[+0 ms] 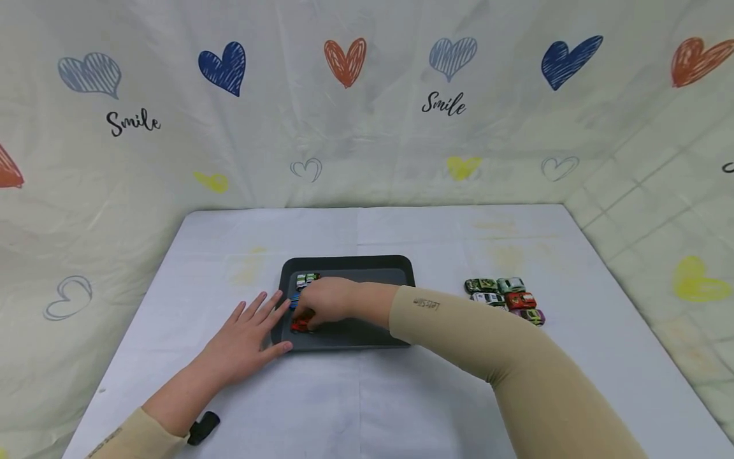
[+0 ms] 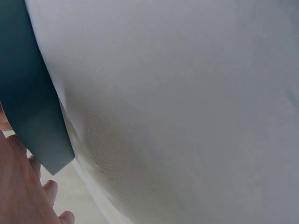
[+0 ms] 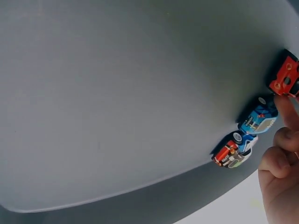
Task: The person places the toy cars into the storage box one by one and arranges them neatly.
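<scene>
Over the left end of a dark grey tray (image 1: 361, 341), my right hand (image 1: 329, 299) reaches in with its fingers on a red toy car (image 1: 300, 326). In the right wrist view the fingers (image 3: 286, 109) touch the red car (image 3: 286, 77), with a blue car (image 3: 258, 115) and a red, white and blue car (image 3: 235, 150) in a row beside it. The head view shows the blue car (image 1: 294, 301) and a white-green car (image 1: 307, 279) partly behind the hand. My left hand (image 1: 243, 341) lies with fingers spread at the tray's left edge (image 2: 37, 93).
On the table (image 1: 401, 408), right of the tray, several toy cars (image 1: 520, 300) stand close together, partly behind my right sleeve. A black object (image 1: 203, 428) is by my left wrist. A curtain with hearts hangs behind the table.
</scene>
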The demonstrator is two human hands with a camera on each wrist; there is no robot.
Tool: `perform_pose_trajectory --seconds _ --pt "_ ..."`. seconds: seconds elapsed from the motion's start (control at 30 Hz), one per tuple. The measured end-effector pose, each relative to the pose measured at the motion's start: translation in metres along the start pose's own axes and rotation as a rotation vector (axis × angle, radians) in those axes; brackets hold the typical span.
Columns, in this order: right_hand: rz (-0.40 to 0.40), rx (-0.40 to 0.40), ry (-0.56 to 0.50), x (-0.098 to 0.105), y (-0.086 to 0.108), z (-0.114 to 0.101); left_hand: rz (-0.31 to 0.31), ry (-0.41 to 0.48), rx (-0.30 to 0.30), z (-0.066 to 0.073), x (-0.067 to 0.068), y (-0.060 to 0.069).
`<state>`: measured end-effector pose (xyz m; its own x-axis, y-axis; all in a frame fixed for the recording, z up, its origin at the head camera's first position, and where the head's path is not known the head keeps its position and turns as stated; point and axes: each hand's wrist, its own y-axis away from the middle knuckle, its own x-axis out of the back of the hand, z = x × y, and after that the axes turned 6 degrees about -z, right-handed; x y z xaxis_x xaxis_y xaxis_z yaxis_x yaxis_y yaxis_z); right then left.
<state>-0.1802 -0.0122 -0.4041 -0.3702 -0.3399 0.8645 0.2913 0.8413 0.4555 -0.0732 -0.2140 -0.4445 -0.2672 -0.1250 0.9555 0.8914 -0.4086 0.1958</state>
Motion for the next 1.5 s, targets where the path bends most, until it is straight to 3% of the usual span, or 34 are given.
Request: perform_pose_trajectory --seconds 0.43,0.8,1.27,1.5 --pt "0.006 -0.009 -0.006 0.0 -0.001 -0.001 -0.003 -0.014 -0.009 0.002 0.001 0.0" --pt "0.056 -0.005 -0.017 0.005 0.013 0.001 -0.004 -0.021 -0.01 0.002 0.001 0.001" --pt "0.192 -0.058 -0.134 0.007 0.052 0.021 -0.015 -0.033 0.004 0.001 -0.002 0.0" --pt "0.265 -0.122 -0.251 0.005 0.088 0.036 -0.004 -0.026 0.008 0.0 -0.002 0.0"
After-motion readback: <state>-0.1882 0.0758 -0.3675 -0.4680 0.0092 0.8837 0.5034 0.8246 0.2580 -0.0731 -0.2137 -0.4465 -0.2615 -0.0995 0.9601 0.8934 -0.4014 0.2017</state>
